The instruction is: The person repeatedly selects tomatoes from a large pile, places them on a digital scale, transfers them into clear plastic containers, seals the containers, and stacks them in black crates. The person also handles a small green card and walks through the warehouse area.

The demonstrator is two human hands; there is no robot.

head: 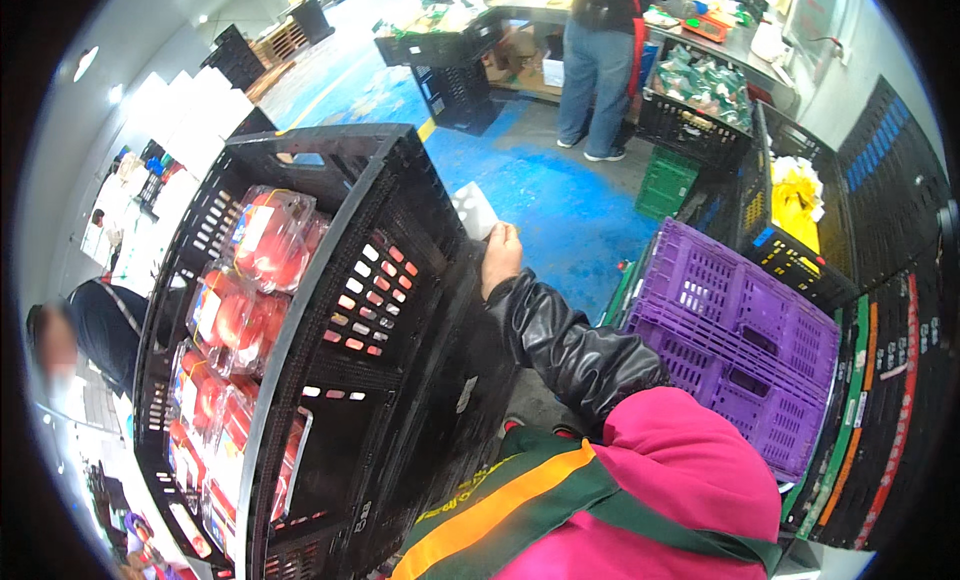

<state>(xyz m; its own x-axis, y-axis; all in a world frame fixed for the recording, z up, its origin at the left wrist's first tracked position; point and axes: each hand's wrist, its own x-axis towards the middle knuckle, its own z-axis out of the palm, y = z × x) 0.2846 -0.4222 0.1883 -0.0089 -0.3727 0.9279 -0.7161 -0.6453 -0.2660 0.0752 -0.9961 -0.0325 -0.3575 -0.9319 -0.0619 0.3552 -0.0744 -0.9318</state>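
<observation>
My right hand (501, 256), at the end of a black leather-look sleeve, reaches beside the tall black plastic crate stack. Its fingers hold the lower edge of a small white sheet with spots (474, 211); what it bears is too blurred to tell. The open black crate (300, 280) on top holds several clear plastic packs of red, round produce, probably tomatoes (266, 242). Elastic bands and white labels show on some packs. Below that crate, the dark side of the stack (469, 340) stands next to my forearm. My left hand is out of view.
Purple folded crates (735, 347) lie at my right, near a stack of black crates (892, 400). Ahead are a green crate (666, 181), a crate of bagged goods (701, 84) and a person in jeans (596, 77) at a worktable. Another person (112, 317) stands at left.
</observation>
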